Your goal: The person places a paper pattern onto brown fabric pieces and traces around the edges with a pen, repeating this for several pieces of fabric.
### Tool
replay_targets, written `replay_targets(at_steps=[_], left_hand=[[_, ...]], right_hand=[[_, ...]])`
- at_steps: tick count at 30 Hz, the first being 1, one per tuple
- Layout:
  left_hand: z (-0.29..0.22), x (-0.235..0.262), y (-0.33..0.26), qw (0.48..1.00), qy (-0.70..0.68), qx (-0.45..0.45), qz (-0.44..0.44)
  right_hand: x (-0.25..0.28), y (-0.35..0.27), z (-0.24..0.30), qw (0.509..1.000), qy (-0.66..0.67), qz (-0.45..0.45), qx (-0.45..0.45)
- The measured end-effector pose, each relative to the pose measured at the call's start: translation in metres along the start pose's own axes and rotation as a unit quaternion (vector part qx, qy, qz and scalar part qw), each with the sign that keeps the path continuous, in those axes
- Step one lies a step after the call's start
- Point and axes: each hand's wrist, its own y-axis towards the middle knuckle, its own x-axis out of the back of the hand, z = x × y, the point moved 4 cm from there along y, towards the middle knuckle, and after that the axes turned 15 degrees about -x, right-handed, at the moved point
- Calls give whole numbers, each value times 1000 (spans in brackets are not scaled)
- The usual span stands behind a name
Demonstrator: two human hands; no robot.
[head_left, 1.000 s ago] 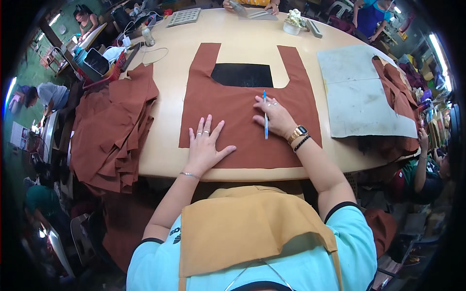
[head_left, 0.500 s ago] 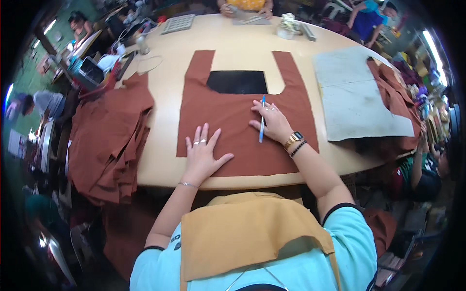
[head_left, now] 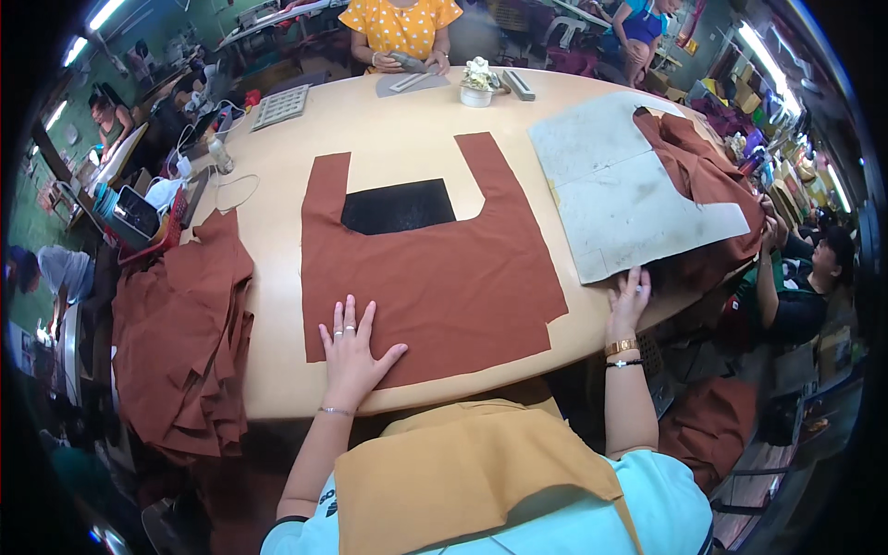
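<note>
A cut reddish-brown fabric piece (head_left: pixel 425 301) with two strap-like arms lies flat on the table before me. My left hand (head_left: pixel 356 359) rests on its lower left part, fingers spread. A black flat rectangle (head_left: pixel 400 205) lies within the notch between the arms. To the right, a large pale grey pattern sheet (head_left: pixel 615 176) of similar outline lies over more brown fabric (head_left: pixel 698 162). At the sheet's near edge, my right hand (head_left: pixel 630 301) has its fingers curled against it, gripping the edge. Whether a pen is still in that hand is hard to make out.
A pile of brown fabric pieces (head_left: pixel 185 342) hangs over the table's left edge. Farther back are a grey tray (head_left: pixel 281 106), a bottle (head_left: pixel 220 155) and a white pot (head_left: pixel 476 95). A person in yellow (head_left: pixel 402 37) works opposite; another person (head_left: pixel 805 277) handles fabric at right.
My right hand has left the fabric, where it held a blue pen, and moved right to the pattern sheet's near edge. My left hand stays on the fabric. The view has shifted.
</note>
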Motion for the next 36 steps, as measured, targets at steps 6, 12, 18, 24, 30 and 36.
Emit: replay_targets(at_steps=[6,12,18,24,30,36], left_hand=[[4,1,-5,998,-42,6,-35],[21,8,-6,971,-202,-3,-131],[37,14,22,758,-615,108,-188],[11,24,41,378,-924,5,-55],[71,36,3,607,-760,81,-217],[111,22,-31,833,-475,188,-210]], right_hand=[[-70,2,30,986,-105,74,109],[-143,-70,189,942,-109,201,245],[-187,-167,268,905,64,408,100],[-197,-205,246,809,73,583,8],[-141,-139,171,859,-76,506,-5],[-79,-79,29,852,-291,435,31]])
